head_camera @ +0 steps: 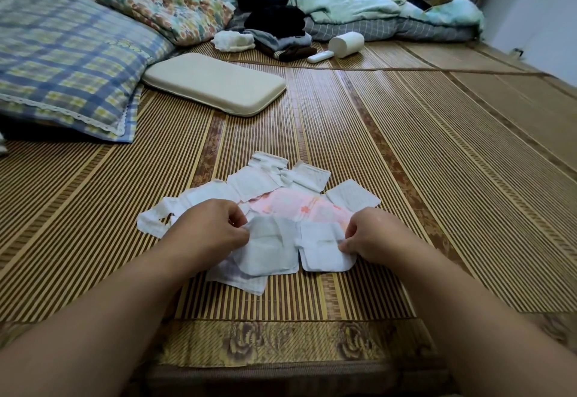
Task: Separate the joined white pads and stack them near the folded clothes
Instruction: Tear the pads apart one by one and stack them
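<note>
1. Working surface: bamboo mat point(406, 147), flat and roomy, probably picked for spreading things out.
2. Far centre: folded clothes point(281, 37), well apart from the work. Drop-off spot for the stack. White bundle point(232, 41) just left of them; cannot tell whether pads.
3. Near centre: loose white pads point(259, 181) scattered around a pink sheet point(299, 206), overlapping, unsorted.
4. Nearest of all: joined pair point(271, 247), lying on the heap's near edge. Split open at the near side, apparently attached only at the far side.
5. Left hand point(209, 225) at the pair's left edge, right hand point(374, 234) at its right edge. Forearms reaching in from the near corners, wrists low, knuckles up. Opposed grip, presumably for tearing sideways along the seam.
6. Fingers curled, not spread: left thumb and fingertips pinching the left pad's edge, right ones pinching the right pad's edge.
</note>
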Available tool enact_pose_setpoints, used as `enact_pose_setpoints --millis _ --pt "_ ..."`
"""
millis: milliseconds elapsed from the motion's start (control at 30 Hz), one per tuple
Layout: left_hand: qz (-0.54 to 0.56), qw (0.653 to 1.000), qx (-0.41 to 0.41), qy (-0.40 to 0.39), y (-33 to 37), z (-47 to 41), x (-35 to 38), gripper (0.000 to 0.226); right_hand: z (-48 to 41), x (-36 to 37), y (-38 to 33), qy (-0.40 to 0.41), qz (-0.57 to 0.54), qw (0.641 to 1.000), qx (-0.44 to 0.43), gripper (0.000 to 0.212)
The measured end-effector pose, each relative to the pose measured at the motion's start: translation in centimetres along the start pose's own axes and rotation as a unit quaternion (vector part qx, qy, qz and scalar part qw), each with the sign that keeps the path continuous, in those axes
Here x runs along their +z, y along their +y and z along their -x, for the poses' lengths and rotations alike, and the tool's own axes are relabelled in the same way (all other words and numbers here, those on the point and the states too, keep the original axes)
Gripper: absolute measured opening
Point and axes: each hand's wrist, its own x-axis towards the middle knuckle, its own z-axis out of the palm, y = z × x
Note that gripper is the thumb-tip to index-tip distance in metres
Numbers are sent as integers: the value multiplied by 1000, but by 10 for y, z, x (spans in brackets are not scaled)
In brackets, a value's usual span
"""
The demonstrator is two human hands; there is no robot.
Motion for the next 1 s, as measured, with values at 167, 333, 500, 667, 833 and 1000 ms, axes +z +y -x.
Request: enact_pose_setpoints --millis 167,333,500,667,833,1000 --pt "19 1000 -6 -3 0 1 -2 9 11 -10 -5 55 -17 998 -32 9" --pt "86 996 -20 -11 5 3 -2 7 21 -21 -4 95 -177 977 -69 11" --pt "263 960 -80 -59 15 6 1 5 41 -16 -32 68 -336 929 -137 21" --pt "358 923 -92 -104 26 9 6 5 51 2 -58 46 -361 912 -188 20" --pt "409 896 -124 -119 26 9 8 20 51 8 -60 24 -346 913 -217 22" --pt "369 916 -121 -96 23 8 10 30 50 16 -51 16 -303 919 -250 31"
